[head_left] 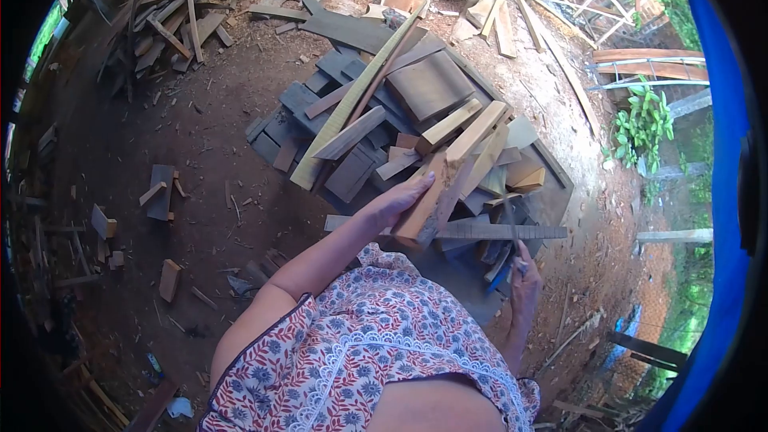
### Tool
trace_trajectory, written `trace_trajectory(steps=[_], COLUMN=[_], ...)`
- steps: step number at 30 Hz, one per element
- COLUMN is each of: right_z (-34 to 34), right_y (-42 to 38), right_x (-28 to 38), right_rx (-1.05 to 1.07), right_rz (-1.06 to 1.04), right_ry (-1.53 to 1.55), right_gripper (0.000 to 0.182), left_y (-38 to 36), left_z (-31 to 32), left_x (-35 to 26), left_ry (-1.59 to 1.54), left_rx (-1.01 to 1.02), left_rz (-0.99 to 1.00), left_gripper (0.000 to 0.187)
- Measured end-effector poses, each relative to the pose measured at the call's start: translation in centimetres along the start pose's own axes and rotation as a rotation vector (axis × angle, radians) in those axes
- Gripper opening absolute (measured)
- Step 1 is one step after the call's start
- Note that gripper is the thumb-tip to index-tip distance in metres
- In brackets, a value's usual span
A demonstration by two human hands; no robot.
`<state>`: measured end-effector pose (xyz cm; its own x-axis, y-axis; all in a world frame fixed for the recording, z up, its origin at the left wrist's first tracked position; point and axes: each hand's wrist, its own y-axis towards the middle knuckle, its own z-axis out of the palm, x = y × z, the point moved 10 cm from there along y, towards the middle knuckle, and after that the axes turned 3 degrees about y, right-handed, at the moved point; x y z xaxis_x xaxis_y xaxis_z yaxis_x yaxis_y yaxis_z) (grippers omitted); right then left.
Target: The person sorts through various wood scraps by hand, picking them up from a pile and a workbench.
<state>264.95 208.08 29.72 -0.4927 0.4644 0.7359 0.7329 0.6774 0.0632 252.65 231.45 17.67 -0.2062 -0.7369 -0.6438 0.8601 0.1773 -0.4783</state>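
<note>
My left hand (406, 195) is wrapped round the near end of a thick piece of wood (428, 210), which leans on the pile of offcuts in front of me. My right hand (524, 274) is closed at the pile's right side. From its fingers a thin, narrow blade-like tool (514, 222) points up, too blurred to name exactly. Beside that tool a flat wooden strip (504, 231) lies across the pile. Pale wooden blocks (450, 125) rest just beyond the wood in my left hand.
A long yellowish batten (356, 100) lies slanted over dark boards (352, 172). More scrap wood (172, 32) is heaped at the far left. Small wooden blocks (170, 280) lie on the dirt floor at the left. A blue sheet (732, 152) hangs along the right edge.
</note>
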Motion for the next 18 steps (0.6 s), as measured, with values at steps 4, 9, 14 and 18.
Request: trace_trajectory(steps=[4,9,14,18], right_z=[-2.8,-1.9,-0.7,0.8], right_y=[-3.5,-7.9,-11.8,-13.4], right_x=[-2.0,-2.9,-4.6,-5.5], right_rx=[-0.157,-0.198,-0.228,-0.125], right_rz=[0.206,0.295,0.372,0.651], right_ry=[0.114,0.063,0.025,0.126], right_gripper=[0.038,0.037,0.038,0.041], left_y=[6.4,20.7,26.5,26.1], left_z=[-2.7,-7.7,-9.7,-10.4], left_x=[-5.9,-9.6,-9.1,-9.7], left_ry=[0.529,0.903,1.155,1.283], left_rx=[-0.18,-0.332,-0.414,-0.387], left_rz=[0.205,0.345,0.17,0.193], left_gripper=[0.049,0.052,0.054,0.052])
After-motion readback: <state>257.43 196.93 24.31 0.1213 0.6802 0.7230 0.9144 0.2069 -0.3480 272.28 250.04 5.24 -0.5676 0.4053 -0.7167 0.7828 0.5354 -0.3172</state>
